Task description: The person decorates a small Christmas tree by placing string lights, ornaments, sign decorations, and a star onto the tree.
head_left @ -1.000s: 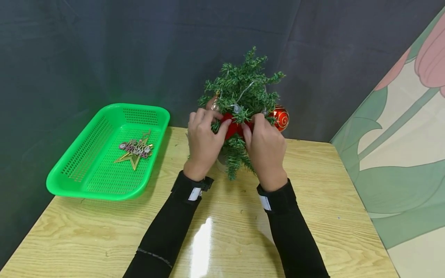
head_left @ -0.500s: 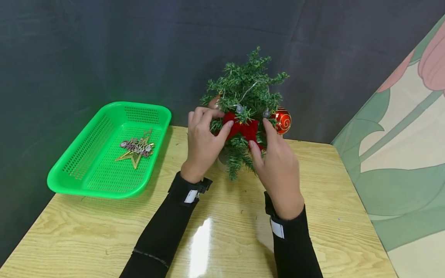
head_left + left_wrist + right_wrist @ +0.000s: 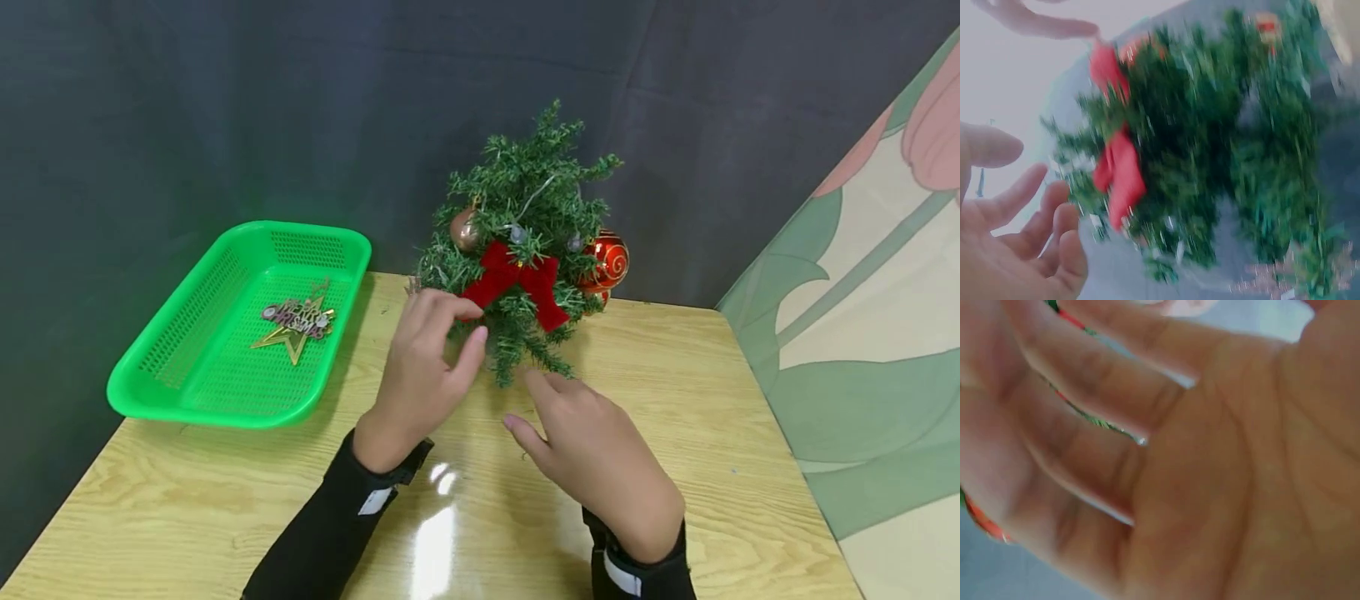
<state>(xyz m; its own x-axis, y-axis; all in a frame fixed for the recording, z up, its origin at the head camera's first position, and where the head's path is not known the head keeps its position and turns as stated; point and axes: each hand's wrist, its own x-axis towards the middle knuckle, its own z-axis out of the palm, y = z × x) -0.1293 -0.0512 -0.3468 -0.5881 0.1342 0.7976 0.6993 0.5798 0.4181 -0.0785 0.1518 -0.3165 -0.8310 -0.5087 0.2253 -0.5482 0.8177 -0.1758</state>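
A small artificial Christmas tree [image 3: 517, 200] stands at the table's back, with a red velvet bow [image 3: 504, 279] on its front. My left hand [image 3: 423, 371] hovers at the tree's lower left, thumb and forefinger apart, fingertips overlapping the bow's left tail in the head view. The left wrist view shows its bent, spread fingers [image 3: 1035, 231] beside the tree, holding nothing. Lower right, in front of the bottom branches, is my right hand [image 3: 600, 462], fingers relaxed. Its bare palm [image 3: 1197, 475] fills the right wrist view. A brown bauble [image 3: 465, 229] and a red bauble [image 3: 609, 258] hang on the tree.
To the left stands a green plastic basket [image 3: 341, 333] holding a gold star [image 3: 288, 337] and a glittery Merry Christmas sign [image 3: 298, 317]. A dark cloth [image 3: 360, 108] hangs behind the wooden table [image 3: 705, 467]. Flower-patterned fabric [image 3: 862, 358] borders the right side.
My right hand has come off the bow and moved down towards me. The left hand has released the bow and lowered slightly. The bow stays on the tree, both tails now showing.
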